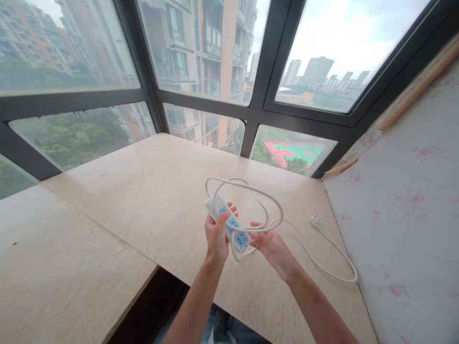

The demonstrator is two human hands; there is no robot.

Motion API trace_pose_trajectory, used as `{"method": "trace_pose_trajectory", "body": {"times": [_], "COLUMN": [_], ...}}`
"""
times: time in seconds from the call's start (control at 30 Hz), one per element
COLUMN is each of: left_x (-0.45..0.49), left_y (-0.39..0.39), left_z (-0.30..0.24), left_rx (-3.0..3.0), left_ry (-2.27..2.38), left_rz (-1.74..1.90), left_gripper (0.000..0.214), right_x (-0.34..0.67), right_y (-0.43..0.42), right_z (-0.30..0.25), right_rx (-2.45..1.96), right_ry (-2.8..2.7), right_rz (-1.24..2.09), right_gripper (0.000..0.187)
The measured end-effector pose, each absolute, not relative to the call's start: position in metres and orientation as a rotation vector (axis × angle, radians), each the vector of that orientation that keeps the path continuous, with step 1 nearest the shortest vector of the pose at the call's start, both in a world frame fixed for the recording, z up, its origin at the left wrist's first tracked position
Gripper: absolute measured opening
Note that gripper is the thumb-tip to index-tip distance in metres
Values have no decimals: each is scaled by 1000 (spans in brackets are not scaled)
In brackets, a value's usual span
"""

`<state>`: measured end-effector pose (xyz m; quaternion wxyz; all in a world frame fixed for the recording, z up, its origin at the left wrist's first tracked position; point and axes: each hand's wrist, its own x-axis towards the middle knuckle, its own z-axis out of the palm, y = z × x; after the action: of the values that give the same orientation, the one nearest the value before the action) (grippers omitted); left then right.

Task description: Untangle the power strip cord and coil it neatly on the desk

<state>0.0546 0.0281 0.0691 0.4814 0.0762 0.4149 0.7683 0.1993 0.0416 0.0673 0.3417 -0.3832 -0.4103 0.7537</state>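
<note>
Apartment buildings (32,38), seen through the left panes, green trees (71,134) below them; surface (143,200), pale and marble-patterned, reaching to the glass, crossed at left by a straight seam (103,227), with one small dark mark (15,243) near its left edge; dark recess (147,306) at the near edge, blue denim (233,329) beside it; window frame (256,110), dark grey, meeting in a corner behind the surface; left hand (216,234), closed about the middle of a power strip, thumb (223,218) laid across the top face, fingers (234,209) bent round the far side with tips showing; white power strip (239,231), with blue socket panels, held aslant near the centre of the view, far end to the left, near end to the right; white cord (282,215), in loose loops over and about the strip, one length running right along the surface and bending back near the wall; right hand (270,246), palm partly turned up, fingers half bent at the strip's near end and beside the looped cord, whether gripping either cannot be told; sports court (297,152), green and red, beyond the lower right pane; white plug (315,221), at the cord's end, lying on the surface near the wall; floral wallpaper (405,229), on the right wall, its edge torn by the frame
</note>
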Motion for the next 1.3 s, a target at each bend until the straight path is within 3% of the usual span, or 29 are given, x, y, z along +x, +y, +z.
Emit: {"method": "trace_pose_trajectory", "body": {"times": [0.23,0.4,0.73,1.3], "left_x": [56,32,18,42], "left_y": [36,42,30,13], "left_z": [73,63,46,41], "left_rx": [-28,-237,-395,-447], "left_ry": [1038,942,742,672], "left_rz": [2002,2045,1827,1835], "left_gripper": [29,26,18,34], "right_x": [180,203,254,232], "right_y": [23,34,42,-18], "right_z": [50,56,67,14], "right_rx": [-1015,-1212,-1156,-1054], "right_ry": [-1523,-1765,-1203,-1429], "right_rz": [1864,1566,1769,1792], "right_gripper": [78,51,50,28]}}
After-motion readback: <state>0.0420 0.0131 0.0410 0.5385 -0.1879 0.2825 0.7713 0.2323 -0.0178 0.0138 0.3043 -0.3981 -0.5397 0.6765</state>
